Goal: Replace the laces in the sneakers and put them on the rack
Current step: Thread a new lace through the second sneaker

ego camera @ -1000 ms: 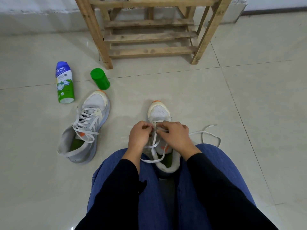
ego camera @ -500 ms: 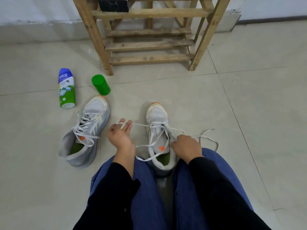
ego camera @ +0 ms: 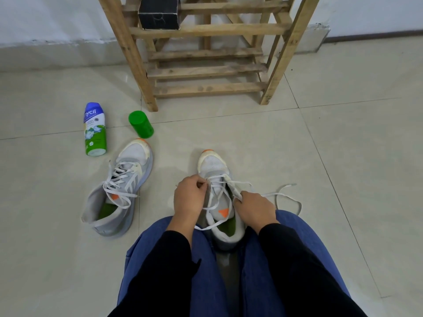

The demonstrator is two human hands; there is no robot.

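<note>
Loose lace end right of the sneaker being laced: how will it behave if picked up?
Probably floppy: the lace lies in slack curves on the floor. Likely light, being thin and flat. Pulling it may tug the sneaker it threads through.

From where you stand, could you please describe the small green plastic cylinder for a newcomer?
Find the slatted wooden rack by the wall. On the tiled floor before its front left leg sits the small green plastic cylinder. Unlike the blue-topped labelled bottle beside it, it bears no label.
</note>
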